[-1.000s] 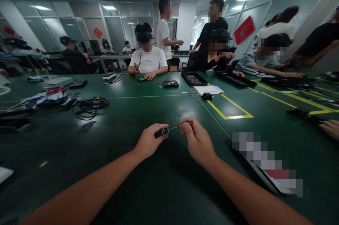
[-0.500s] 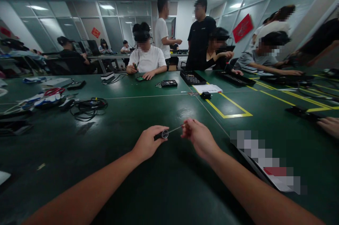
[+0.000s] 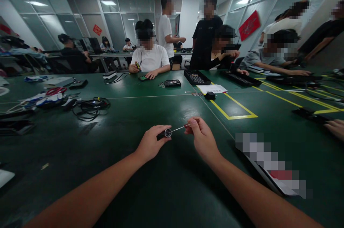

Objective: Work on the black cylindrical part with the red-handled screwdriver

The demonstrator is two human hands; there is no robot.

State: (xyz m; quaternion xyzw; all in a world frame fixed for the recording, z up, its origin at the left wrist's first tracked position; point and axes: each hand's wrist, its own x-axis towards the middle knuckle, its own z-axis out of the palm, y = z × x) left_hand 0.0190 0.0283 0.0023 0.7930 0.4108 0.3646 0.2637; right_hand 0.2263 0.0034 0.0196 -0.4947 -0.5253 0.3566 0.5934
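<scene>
My left hand (image 3: pixel 151 144) pinches a small dark cylinder with a silver rim (image 3: pixel 168 133) between thumb and fingers, its round end turned toward me. My right hand (image 3: pixel 202 134) grips a thin screwdriver (image 3: pixel 177 129) by its handle, which is mostly hidden by the fingers apart from a bit of red. The metal shaft slants down to the left, and its tip meets the cylinder's round end. Whether the tip sits inside that end is too small to tell. Both hands are above the green table (image 3: pixel 129 199).
Right of my arm lies a flat, blurred-out packet (image 3: pixel 271 165). Farther off are a black small box (image 3: pixel 210 96), a paper sheet (image 3: pixel 212 88) and a black tray (image 3: pixel 197 77). Coiled black cables (image 3: pixel 91 108) lie at left. A co-worker's hand (image 3: pixel 335 126) rests at the right edge.
My right hand has turned slightly, so its thumb and more of the screwdriver's handle show. The cylinder stays in my left hand, nearly still. The view has shifted a little.
</scene>
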